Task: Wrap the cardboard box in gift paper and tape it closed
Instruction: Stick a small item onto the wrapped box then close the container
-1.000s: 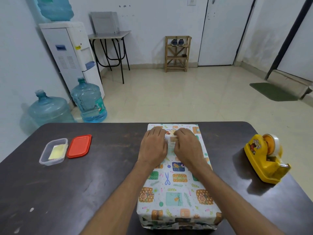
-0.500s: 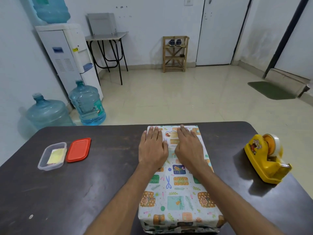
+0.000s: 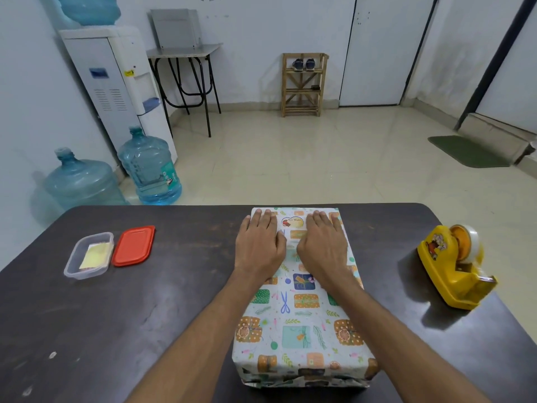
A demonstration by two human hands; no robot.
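The wrapped box [image 3: 302, 315] is lying on the desk [image 3: 130, 315]; the left hand [image 3: 258, 245] and right hand [image 3: 322, 245] are pressing its far end, fingers [image 3: 266, 221] straight, hiding that surface; its near folds [image 3: 302, 379] are lying in shadow

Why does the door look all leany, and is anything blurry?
Head view: the wide-angle lens tilts the edges of the door. Head view: the wrapped box looks sharp, not blurry. Head view: the yellow tape dispenser throws a soft dark shadow on the table.
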